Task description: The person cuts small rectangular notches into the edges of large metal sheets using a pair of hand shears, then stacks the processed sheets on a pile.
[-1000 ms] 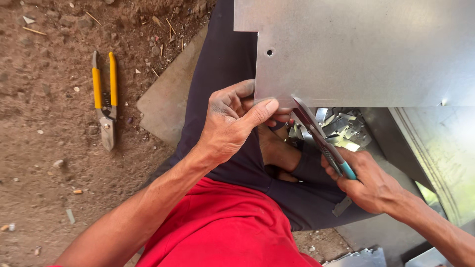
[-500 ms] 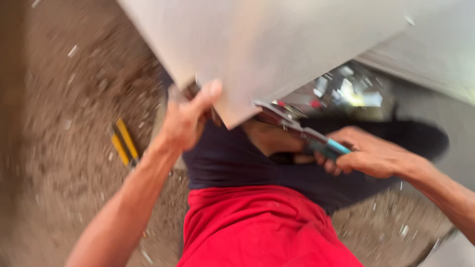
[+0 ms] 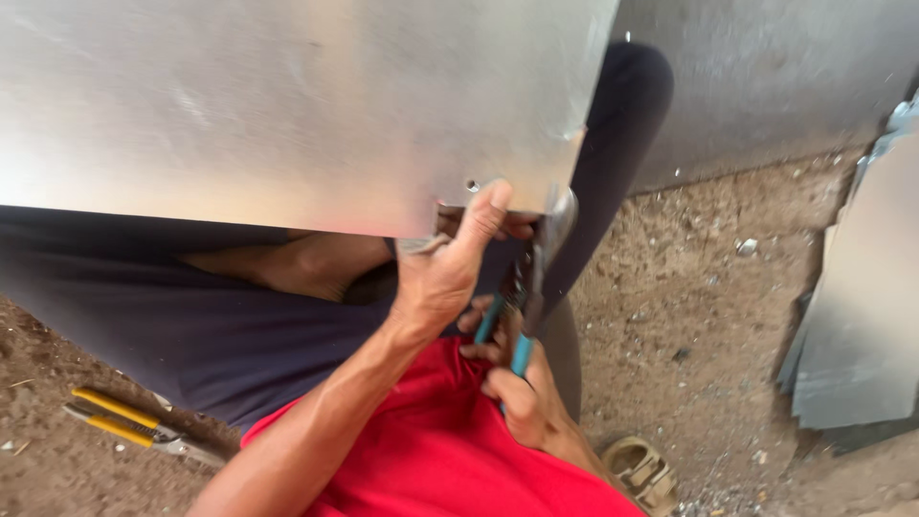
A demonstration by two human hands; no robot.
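Across the upper left and centre of the frame, a large flat sheet of shiny grey metal (image 3: 287, 105) rests over the person's dark-trousered lap. The left hand (image 3: 445, 273) pinches the sheet's lower edge at centre frame, thumb pressed on top beside a small round hole (image 3: 471, 185), fingers curled underneath. Just right of it and lower, the right hand (image 3: 512, 388) is closed around the teal handles of a pair of metal snips (image 3: 526, 287), whose blades meet the sheet's lower right corner. At lower left, yellow-handled snips (image 3: 129, 421) lie on the brown dirt. Stacked grey metal sheets (image 3: 857, 325) lie at the right edge.
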